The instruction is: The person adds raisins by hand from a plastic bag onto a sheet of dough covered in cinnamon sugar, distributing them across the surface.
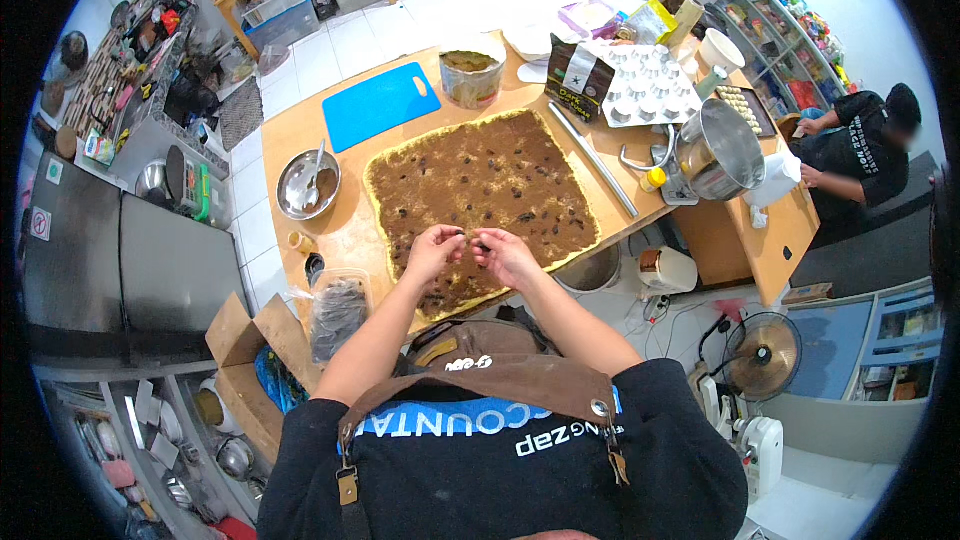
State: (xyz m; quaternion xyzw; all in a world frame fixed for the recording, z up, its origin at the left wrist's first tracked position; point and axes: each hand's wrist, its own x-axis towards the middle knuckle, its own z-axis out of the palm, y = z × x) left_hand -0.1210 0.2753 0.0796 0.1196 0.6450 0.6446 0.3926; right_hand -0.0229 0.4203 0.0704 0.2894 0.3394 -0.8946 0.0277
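Observation:
A large rolled-out sheet of dough (490,185) lies on the wooden table, covered with a brown filling and dotted with small dark pieces that look like dried fruit. Over its near part, my left hand (435,251) and my right hand (508,259) meet almost fingertip to fingertip. Each is closed in a pinch. A dark bit shows at the fingertips of both hands, too small to name surely. Beside my left forearm stands a clear plastic tub (343,308) with a bag of dark contents.
Left of the dough sit a metal bowl (295,202) with a spoon and a blue cutting board (362,112). Beyond are a round tub (472,90) and a muffin tin (648,90). A metal rod (597,165) and a mixing bowl (722,145) lie right. Another person (868,145) works at far right.

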